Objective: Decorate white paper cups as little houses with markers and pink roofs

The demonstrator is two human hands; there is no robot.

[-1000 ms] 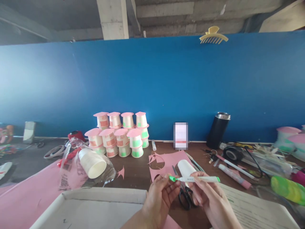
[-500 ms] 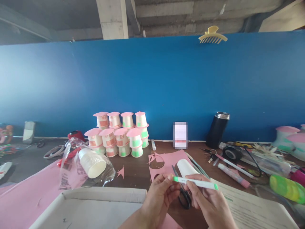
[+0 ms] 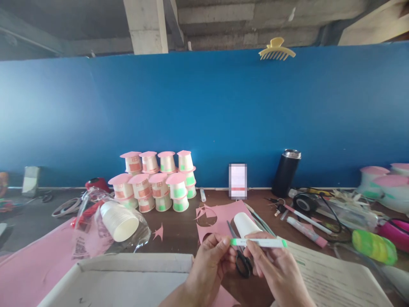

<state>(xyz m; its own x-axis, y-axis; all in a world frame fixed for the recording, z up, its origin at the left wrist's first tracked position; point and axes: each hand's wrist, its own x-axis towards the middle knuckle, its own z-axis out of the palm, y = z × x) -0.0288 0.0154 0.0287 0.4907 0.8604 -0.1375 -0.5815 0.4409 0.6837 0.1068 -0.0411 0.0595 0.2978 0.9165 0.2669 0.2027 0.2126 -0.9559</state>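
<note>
Though illegible, print [image 3: 243, 242] on a marker [image 3: 263, 243], left hand [image 3: 211, 260] around its green cap [image 3: 233, 241], right hand [image 3: 277, 266] around its barrel [image 3: 271, 243].

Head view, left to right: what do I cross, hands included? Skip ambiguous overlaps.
Pale upright block → pink-roofed paper-cup towers → left hand → right hand (both on the green-ended white marker) → yellow-green object.

On my feed, a blue wall [image 3: 211, 106] spans the view behind a brown table [image 3: 174, 230]. Above it I make out a dim ceiling [image 3: 92, 21], a concrete beam [image 3: 217, 15] and a pale pillar [image 3: 145, 27]. Light whitens the wall's left end.
</note>
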